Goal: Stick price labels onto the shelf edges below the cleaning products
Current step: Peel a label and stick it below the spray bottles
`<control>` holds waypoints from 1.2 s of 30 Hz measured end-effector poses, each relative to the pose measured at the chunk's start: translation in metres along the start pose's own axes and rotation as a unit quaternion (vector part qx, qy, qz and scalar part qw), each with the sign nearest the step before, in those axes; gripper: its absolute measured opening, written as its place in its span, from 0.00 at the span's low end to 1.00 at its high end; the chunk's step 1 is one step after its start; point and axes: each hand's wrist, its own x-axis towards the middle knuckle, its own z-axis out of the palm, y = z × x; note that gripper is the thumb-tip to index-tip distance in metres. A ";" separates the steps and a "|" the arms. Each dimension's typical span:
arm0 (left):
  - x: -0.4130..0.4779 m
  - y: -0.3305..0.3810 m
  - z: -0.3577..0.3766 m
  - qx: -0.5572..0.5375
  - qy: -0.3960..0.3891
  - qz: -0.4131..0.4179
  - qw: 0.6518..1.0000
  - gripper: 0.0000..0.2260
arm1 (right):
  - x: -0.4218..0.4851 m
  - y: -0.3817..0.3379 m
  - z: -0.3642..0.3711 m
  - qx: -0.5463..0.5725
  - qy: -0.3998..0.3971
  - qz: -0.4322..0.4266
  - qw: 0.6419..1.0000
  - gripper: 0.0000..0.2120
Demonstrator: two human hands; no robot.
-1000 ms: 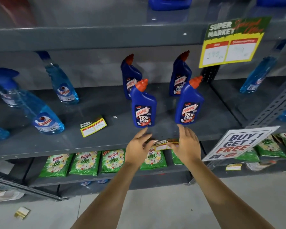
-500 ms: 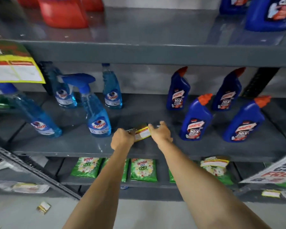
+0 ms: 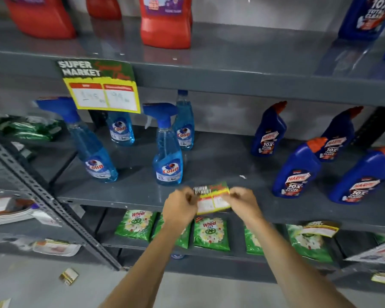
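Note:
A small green, yellow and white price label (image 3: 212,200) is held flat between both hands, just in front of the grey middle shelf's front edge (image 3: 120,200). My left hand (image 3: 180,206) pinches its left end and my right hand (image 3: 242,202) pinches its right end. Right behind the label stands a blue Colin spray bottle (image 3: 168,152), with more Colin bottles (image 3: 93,147) to the left. Dark blue Harpic bottles (image 3: 296,172) stand on the same shelf to the right. A stuck label (image 3: 319,228) hangs from that edge further right.
A large Super Market price card (image 3: 102,87) hangs from the upper shelf edge, below red jugs (image 3: 165,21). Green Wheel packets (image 3: 210,233) lie on the shelf beneath. A slotted upright (image 3: 53,205) slants at left. Label scraps (image 3: 69,276) lie on the floor.
The view swung left from the Harpic bottles to the Colin sprays. Both hands picked a label off the shelf top and now hold it lower, at the front edge.

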 end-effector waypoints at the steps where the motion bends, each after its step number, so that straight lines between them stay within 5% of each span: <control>1: -0.013 -0.018 -0.006 0.018 0.002 0.013 1.000 0.15 | -0.015 0.004 0.008 -0.044 -0.013 -0.017 0.999 0.06; 7: -0.051 -0.097 -0.049 0.070 0.058 0.036 0.995 0.08 | -0.058 -0.011 0.102 -0.166 -0.023 -0.164 0.972 0.05; 10: -0.037 -0.118 -0.073 0.169 0.129 0.113 0.971 0.04 | -0.061 -0.022 0.137 -0.232 -0.008 -0.220 0.947 0.06; 16: -0.002 -0.134 -0.093 0.284 0.130 0.266 0.912 0.14 | -0.059 -0.042 0.166 -0.289 0.031 -0.299 0.909 0.07; 23: 0.009 -0.146 -0.094 0.292 0.121 0.345 0.884 0.16 | -0.061 -0.035 0.176 -0.371 0.072 -0.339 0.861 0.06; 29: 0.016 -0.151 -0.098 0.264 0.115 0.370 0.883 0.15 | -0.065 -0.028 0.182 -0.329 0.092 -0.347 0.873 0.04; 32: 0.018 -0.151 -0.095 0.251 0.111 0.354 0.894 0.15 | -0.063 -0.034 0.179 -0.317 0.079 -0.252 0.911 0.19; 36: 0.016 -0.154 -0.088 0.243 0.122 0.340 0.900 0.12 | -0.055 -0.031 0.174 -0.376 0.074 -0.262 0.886 0.28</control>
